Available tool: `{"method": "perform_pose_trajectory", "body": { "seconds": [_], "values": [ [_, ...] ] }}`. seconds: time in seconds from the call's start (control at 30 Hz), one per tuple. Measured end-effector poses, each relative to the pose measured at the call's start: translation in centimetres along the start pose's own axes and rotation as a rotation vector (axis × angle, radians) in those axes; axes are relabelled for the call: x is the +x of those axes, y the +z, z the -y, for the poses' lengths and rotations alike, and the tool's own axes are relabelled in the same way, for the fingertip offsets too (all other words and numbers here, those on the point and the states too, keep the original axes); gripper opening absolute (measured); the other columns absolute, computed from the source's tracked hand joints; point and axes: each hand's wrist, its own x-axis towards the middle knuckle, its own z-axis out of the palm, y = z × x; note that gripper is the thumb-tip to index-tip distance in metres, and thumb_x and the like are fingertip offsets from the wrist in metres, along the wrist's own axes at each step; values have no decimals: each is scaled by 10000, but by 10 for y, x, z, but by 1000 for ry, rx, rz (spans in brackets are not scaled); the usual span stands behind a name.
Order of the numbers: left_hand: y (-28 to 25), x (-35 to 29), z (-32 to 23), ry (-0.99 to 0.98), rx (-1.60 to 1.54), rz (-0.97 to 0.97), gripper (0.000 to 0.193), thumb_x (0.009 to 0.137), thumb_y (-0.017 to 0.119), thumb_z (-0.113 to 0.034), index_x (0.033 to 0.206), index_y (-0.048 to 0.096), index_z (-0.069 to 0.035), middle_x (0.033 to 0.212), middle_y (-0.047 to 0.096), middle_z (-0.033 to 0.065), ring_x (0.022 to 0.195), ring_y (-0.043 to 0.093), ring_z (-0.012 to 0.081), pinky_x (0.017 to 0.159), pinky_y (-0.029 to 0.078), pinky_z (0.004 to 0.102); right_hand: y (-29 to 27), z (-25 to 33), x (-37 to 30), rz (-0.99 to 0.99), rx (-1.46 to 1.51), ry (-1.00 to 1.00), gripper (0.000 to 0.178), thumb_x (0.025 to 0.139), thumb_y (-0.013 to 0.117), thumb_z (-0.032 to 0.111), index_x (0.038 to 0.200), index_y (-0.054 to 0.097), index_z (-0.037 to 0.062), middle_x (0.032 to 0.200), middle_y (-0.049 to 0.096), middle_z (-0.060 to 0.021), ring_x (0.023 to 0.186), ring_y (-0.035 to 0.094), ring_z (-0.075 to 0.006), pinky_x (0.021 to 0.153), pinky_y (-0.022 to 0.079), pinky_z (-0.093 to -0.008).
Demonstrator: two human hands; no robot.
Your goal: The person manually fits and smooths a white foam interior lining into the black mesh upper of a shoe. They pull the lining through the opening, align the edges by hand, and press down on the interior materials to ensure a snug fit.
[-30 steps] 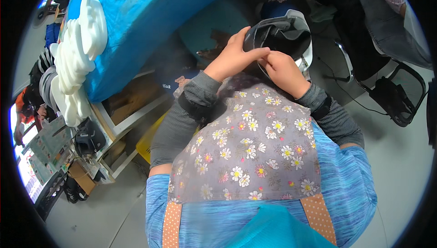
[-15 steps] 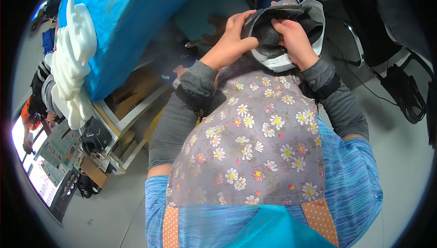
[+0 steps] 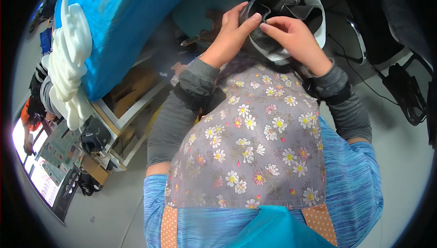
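Note:
A hollow, bag-like piece (image 3: 319, 27) with a white and grey outer wall and a dark lining (image 3: 291, 10) is held up in front of me, its wide mouth facing up. I cannot tell its exact kind. My left hand (image 3: 230, 38) grips its left rim, with the fingers behind the wall and the thumb over the edge. My right hand (image 3: 300, 43) reaches across the mouth, thumb and forefinger closed on the dark lining close to my left thumb. The right hand's other fingers are curled. Inside, the lining stands in folds; the bottom is hidden.
At left, white foam pieces (image 3: 68, 61) hang beside a bench draped in blue sheeting (image 3: 114, 25). Below are a shelf frame (image 3: 129, 116) and a black padded item (image 3: 94, 134). A metal-framed chair (image 3: 359, 43), a cable and a black bag (image 3: 405, 88) lie to the right.
My right hand has come out from deeper inside the piece toward the left rim, beside my left thumb. The lining now stands up in folds, and the piece has shifted slightly upward in view.

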Motion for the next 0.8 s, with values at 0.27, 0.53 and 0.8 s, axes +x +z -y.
{"method": "perform_pose_trajectory", "body": {
  "seconds": [0.27,0.53,0.8],
  "values": [
    [-4,11,6,20,0,28,643,951,589,-449,1402,418,-24,1268,501,132,1161,495,186,977,427,296,13,-6,1,-122,-305,-125,288,953,652,239,860,665,-33,670,602,-185,569,569,-264,571,455,-353],
    [1,10,0,21,10,5,577,923,574,-373,1393,430,-71,1270,486,106,1171,485,198,1013,396,314,-12,-63,22,-231,-205,94,331,942,684,260,808,664,-42,598,555,-69,561,473,-110,556,409,-324],
    [5,28,24,97,-317,-58,550,913,599,-377,1304,532,4,1209,498,181,1142,459,260,1004,405,326,26,14,-8,-211,-291,-154,310,943,673,216,748,591,-11,594,499,-115,524,466,-176,524,392,-335]
  ]
}}
